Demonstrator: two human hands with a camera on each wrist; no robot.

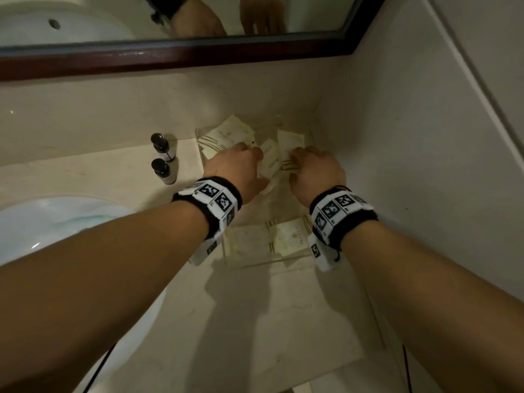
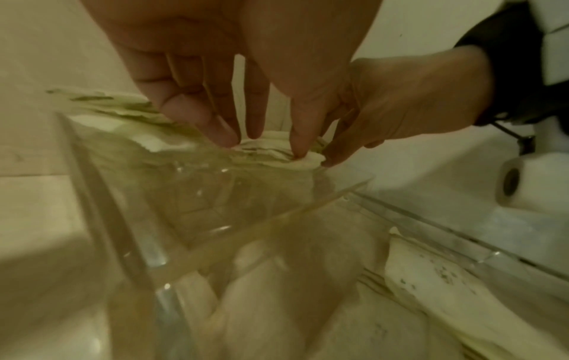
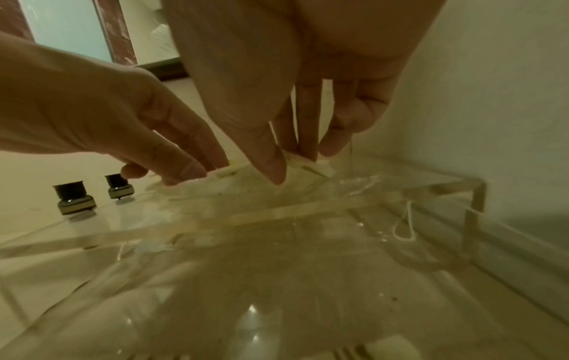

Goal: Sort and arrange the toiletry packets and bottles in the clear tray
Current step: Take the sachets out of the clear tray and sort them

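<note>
A clear tray stands on the counter in the corner by the wall. Cream packets lie jumbled in its far part, and more packets lie flat in its near part. My left hand reaches into the far part and pinches a bunch of packets between thumb and fingers. My right hand is beside it, with a packet pinched between thumb and fingers. Two small dark-capped bottles stand upright on the counter just left of the tray.
A white sink basin lies at the left. The dark-framed mirror runs along the back, and a wall closes the right side against the tray. Bare counter stretches in front of the tray.
</note>
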